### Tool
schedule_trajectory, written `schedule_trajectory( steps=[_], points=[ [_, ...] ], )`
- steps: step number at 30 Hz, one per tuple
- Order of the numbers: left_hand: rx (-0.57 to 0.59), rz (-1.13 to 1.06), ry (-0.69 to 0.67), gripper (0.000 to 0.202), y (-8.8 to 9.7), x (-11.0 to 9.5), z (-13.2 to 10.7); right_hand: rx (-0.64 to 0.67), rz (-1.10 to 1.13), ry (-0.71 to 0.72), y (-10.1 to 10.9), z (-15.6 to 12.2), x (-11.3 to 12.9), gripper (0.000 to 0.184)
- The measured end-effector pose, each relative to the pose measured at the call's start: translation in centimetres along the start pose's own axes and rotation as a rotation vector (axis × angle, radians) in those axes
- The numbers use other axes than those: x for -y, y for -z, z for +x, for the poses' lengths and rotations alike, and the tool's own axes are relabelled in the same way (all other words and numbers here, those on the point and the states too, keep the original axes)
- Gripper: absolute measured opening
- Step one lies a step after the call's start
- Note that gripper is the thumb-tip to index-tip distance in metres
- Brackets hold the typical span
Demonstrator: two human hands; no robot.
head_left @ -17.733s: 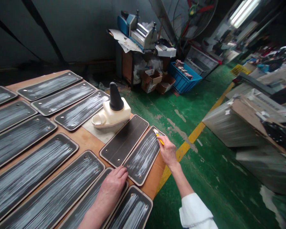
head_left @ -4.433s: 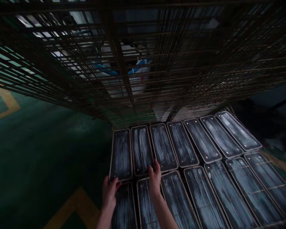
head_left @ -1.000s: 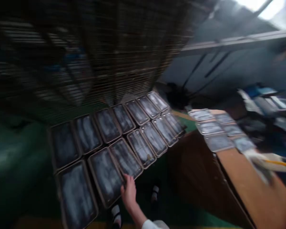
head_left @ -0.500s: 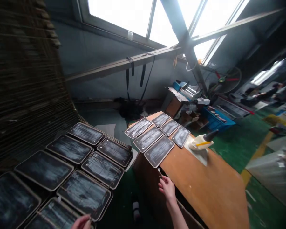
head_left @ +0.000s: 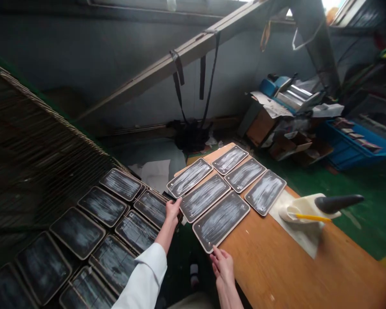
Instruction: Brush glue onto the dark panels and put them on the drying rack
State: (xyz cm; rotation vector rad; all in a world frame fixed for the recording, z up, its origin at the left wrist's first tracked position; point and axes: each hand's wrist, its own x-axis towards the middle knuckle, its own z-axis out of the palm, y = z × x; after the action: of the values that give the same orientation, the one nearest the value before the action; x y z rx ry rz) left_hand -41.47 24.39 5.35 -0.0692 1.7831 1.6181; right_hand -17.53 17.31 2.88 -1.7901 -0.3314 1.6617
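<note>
Several dark rectangular boards with rounded corners, pale edges and whitish streaks lie on the wooden table. My left hand (head_left: 173,211) is closed at the left corner of the middle board (head_left: 206,197), thumb against its edge. My right hand (head_left: 223,266) has its fingers together at the bottom corner of the nearest board (head_left: 221,221). Its fingertips touch that corner; their undersides are hidden. A third streaked board (head_left: 189,177) lies just beyond my left hand. On the right of the table (head_left: 260,253) lies a pale bottle (head_left: 304,208) with a dark tapered end and a yellow stick.
Stacked boards (head_left: 77,231) on a wire rack stand close on my left, beside a tall wire frame (head_left: 41,128). Behind the table are a blue machine (head_left: 296,94), cardboard boxes (head_left: 291,143) and a blue crate (head_left: 357,146). Black straps (head_left: 202,77) hang from a beam.
My view has turned down and come closer to the table. My left hand has moved from the rack over to the boards on the table. My right hand now touches the nearest board's corner.
</note>
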Motion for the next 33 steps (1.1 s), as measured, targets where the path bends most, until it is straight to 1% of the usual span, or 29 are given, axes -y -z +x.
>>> schedule_trajectory(
  steps=[3,6,8,9,11,14,16,17,18,20,22,26,29,31,33],
  points=[
    [0.002,-0.025,0.057,0.03,-0.2,-0.4,1.6,0.04,-0.034,-0.028,-0.8,-0.4,0.8,0.063],
    [0.019,-0.046,0.108,0.026,-0.7,-0.3,2.6,0.115,-0.057,-0.023,-2.1,-0.5,1.5,0.053],
    [0.029,-0.061,0.137,0.022,-1.0,0.0,3.0,0.16,-0.058,-0.031,-2.3,-0.6,1.8,0.047],
    [0.036,-0.068,0.15,0.019,-1.1,0.1,3.1,0.189,-0.04,-0.044,-2.0,-0.6,1.9,0.045],
    [0.053,-0.079,0.179,0.016,-1.1,0.3,3.4,0.274,0.027,-0.071,-0.8,-0.7,2.2,0.039],
    [0.087,-0.091,0.21,0.013,-0.9,0.4,3.8,0.475,0.157,-0.077,1.3,-0.7,2.6,0.033],
    [0.106,-0.097,0.221,0.013,-0.8,0.4,4.0,0.572,0.228,-0.081,1.5,-0.5,2.8,0.034],
    [0.114,-0.1,0.225,0.014,-0.7,0.4,4.0,0.576,0.262,-0.087,1.1,-0.3,2.8,0.036],
    [0.121,-0.102,0.229,0.015,-0.7,0.4,4.0,0.549,0.293,-0.09,0.5,0.0,2.7,0.038],
    [0.134,-0.105,0.237,0.016,-0.5,0.3,3.9,0.475,0.332,-0.078,-1.3,0.4,2.3,0.038],
    [0.148,-0.105,0.246,0.017,-0.4,0.3,3.8,0.461,0.327,-0.033,-3.1,0.5,1.9,0.036],
    [0.188,-0.102,0.26,0.016,0.0,0.3,3.6,0.535,0.164,0.063,-5.5,-0.5,1.2,0.039],
    [0.217,-0.113,0.271,0.015,0.2,0.8,3.3,0.528,0.11,0.103,-6.9,-1.0,1.2,0.045],
    [0.232,-0.124,0.282,0.017,0.3,1.2,3.0,0.517,0.105,0.125,-7.9,-0.8,1.3,0.05],
    [0.251,-0.138,0.297,0.019,0.6,1.4,2.6,0.481,0.054,0.179,-8.6,-0.2,1.2,0.053]
  ],
)
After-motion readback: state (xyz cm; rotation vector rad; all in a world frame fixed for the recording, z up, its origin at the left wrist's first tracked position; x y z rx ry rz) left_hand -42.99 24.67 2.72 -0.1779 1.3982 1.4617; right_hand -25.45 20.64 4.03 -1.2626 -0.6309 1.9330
